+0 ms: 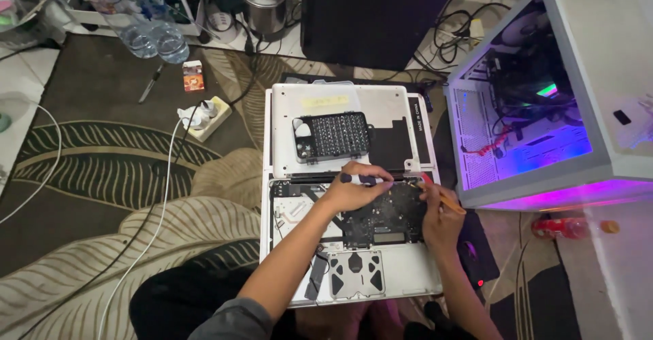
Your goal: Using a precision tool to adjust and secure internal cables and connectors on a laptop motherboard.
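The left hand (pixel 354 192) is closed around a dark-handled screwdriver (pixel 359 177) at the top edge of the black logic board (pixel 384 216) inside an opened white laptop (pixel 415 272), which lies on the patterned floor rug (pixel 115 156) between the person's knees; the right hand (pixel 441 219) has its grip clamped on a slim orange-tan pry tool (pixel 445 202) whose tip meets the board's upper right corner; the laptop's removed bottom cover (pixel 340 102) rests just behind, carrying a black tray of screwdriver bits (pixel 333 136). As a judgement, the driver could slip off a small screw and gouge the board, since the hand hides the tip from view; the pry tool, if levered too hard, might crack a connector or tear a cable; loose screws could vanish into the rug's pile. There is no proper surface here, only the floor; a white power strip (pixel 207 114) and trailing white cable (pixel 146 238) lie to the left, near clear plastic water bottles (pixel 153 30) and a steel pot (pixel 265 0); a white desktop tower (pixel 598 88) with its side open, glowing purple and blue, stands on the right, with a red bottle (pixel 561 228) lying beside its base.
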